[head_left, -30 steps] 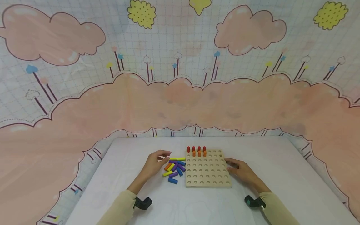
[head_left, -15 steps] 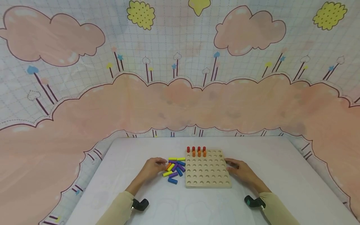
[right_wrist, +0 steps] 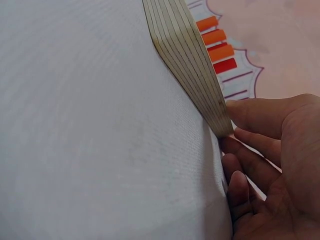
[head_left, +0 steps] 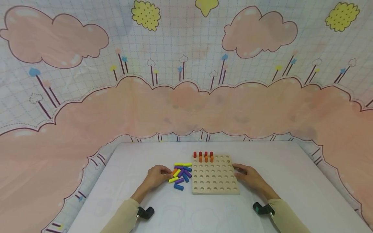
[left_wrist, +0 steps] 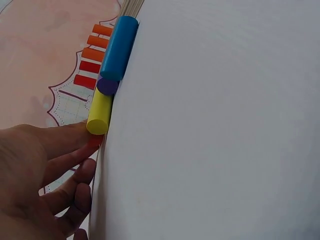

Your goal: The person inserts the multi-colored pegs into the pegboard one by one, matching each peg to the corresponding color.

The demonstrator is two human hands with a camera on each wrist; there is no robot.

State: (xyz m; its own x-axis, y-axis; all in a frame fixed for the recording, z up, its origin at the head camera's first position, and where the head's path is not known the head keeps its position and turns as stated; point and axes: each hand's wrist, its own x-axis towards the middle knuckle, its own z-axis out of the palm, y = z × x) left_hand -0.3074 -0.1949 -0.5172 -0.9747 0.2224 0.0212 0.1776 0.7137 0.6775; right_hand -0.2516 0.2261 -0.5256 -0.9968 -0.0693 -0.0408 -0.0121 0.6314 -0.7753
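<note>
My left hand (head_left: pixel 158 176) is at the left side of a pile of loose round pegs, its thumb and index finger pinching the end of an orange peg (head_left: pixel 174 171). In the left wrist view a bit of red-orange shows between the fingertips, just beyond a yellow peg (left_wrist: pixel 100 114). On the right, my right hand (head_left: pixel 250 176) rests its thumb and fingertips against the right edge of a wooden pegboard (head_left: pixel 215 191), its other fingers loosely bent. Red pegs (head_left: pixel 205 154) stand upright in the board's back row, with orange pegs (head_left: pixel 206 159) in the row before them.
Yellow, purple and blue pegs lie heaped against the board's left edge, among them a purple peg (head_left: pixel 179 181). A blue peg (head_left: pixel 178 187) lies apart at the near side. The white table (head_left: pixel 140 152) meets a patterned backdrop (head_left: pixel 186 106).
My left hand has drawn back from the far side of the pile and lowered toward the near left, its fingertips now at the orange peg. The right hand stays at the board.
</note>
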